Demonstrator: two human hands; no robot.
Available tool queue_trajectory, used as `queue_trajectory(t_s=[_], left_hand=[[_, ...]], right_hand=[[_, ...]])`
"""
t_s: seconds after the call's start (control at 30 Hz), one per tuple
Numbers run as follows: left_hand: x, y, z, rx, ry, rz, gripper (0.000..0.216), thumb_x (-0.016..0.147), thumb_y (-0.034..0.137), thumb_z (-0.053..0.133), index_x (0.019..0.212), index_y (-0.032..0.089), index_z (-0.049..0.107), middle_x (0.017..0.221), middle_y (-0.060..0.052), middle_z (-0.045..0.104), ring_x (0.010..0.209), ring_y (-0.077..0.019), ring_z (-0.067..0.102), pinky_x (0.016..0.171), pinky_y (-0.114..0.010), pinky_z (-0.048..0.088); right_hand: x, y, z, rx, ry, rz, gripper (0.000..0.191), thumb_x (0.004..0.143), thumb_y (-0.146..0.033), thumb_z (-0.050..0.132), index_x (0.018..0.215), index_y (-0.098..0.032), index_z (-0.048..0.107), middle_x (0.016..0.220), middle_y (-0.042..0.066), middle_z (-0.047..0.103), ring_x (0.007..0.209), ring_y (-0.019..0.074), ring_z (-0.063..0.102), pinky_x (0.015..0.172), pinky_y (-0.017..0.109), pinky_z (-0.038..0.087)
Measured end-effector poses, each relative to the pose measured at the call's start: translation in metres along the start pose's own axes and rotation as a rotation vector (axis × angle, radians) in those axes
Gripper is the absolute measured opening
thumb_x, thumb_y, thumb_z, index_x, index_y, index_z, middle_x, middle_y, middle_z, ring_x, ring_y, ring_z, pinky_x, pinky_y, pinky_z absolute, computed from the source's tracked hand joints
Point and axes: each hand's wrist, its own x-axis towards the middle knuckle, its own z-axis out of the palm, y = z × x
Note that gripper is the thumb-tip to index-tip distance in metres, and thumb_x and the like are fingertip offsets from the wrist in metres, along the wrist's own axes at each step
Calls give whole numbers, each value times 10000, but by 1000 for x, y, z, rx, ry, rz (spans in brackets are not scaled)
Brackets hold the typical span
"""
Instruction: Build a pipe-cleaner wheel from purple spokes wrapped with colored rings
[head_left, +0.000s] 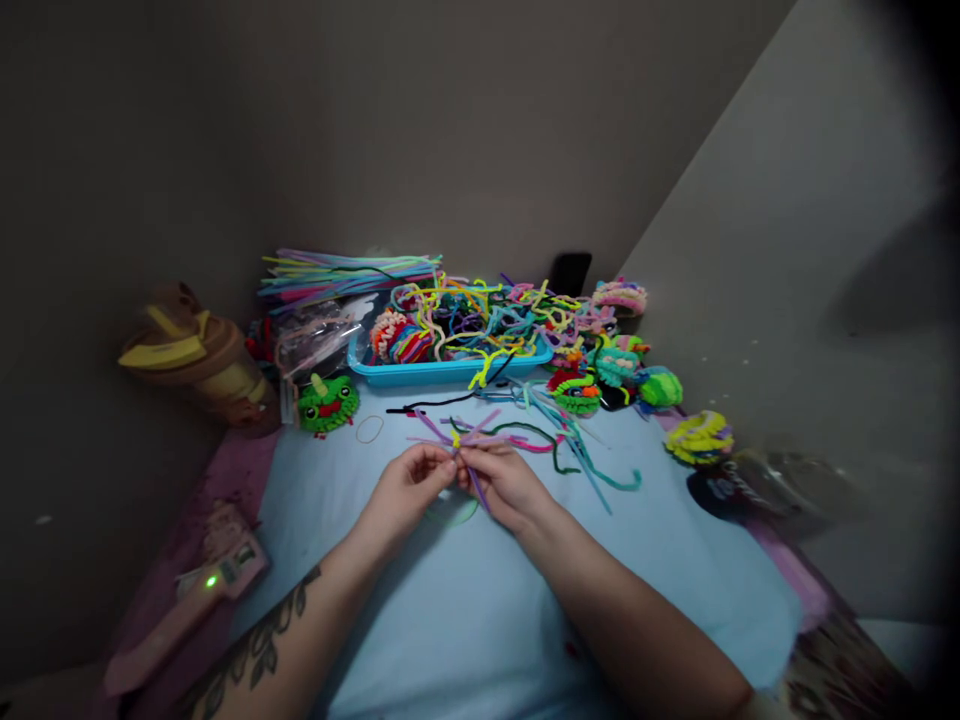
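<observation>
Between my hands is a bundle of purple pipe cleaners (474, 436), fanned outward around a small yellow centre. My left hand (412, 488) pinches it from the left, thumb and fingers pressed together. From the right, my right hand (511, 488) grips the same bundle, and one purple stem pokes down past its fingers. Just beyond lie a dark green pipe cleaner (556, 440) and several teal pipe cleaners (581, 455) on the light blue cloth (450, 630). A pale green ring shape partly shows beneath my hands.
A blue tray (450, 374) heaped with pipe cleaners stands at the back. Left are a green fuzzy figure (328, 404), a brown cup (206, 365) and a pink glue gun (187, 610). Fuzzy figures, including a yellow one (699, 438), and a clear cup (795, 485) lie right.
</observation>
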Motion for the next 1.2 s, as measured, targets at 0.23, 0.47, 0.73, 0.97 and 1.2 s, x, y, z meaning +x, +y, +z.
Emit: queue_trajectory(t_s=[0.23,0.47,0.73,0.97,1.2], left_hand=[[4,-11,-3,26,104,57,254,651,353,740,752,153,622,683,-18,633,637,-129,557,623,-237,406],[-2,4,4,20,48,-40,219,737,311,630,588,151,620,497,-8,586,460,-100,441,489,-229,295],[-4,-1,9,-197,-106,-102,208,771,285,578,650,132,650,632,-44,610,590,-122,500,583,-239,370],[-6,-5,14,-343,-136,-99,195,784,285,595,657,139,621,659,-39,607,648,-128,524,662,-253,401],[-7,-3,17,-378,-105,-111,177,780,270,612,660,141,591,665,-25,595,664,-120,522,661,-242,387]], right_hand=[[0,0,-1,123,-5,195,141,599,-168,764,648,-120,641,526,-6,616,446,59,540,450,157,451],[-4,3,4,-59,-76,76,227,622,-284,769,653,-116,620,491,-26,560,402,49,481,380,149,354],[-6,4,9,-149,-75,-4,342,666,-402,716,520,-133,562,388,-37,496,364,55,451,379,168,328],[-7,8,13,-146,50,-90,352,662,-411,704,497,-143,546,356,-44,481,327,49,420,347,165,303],[-5,5,13,-131,123,-101,383,619,-464,727,512,-143,547,346,-44,488,299,68,438,341,186,359]])
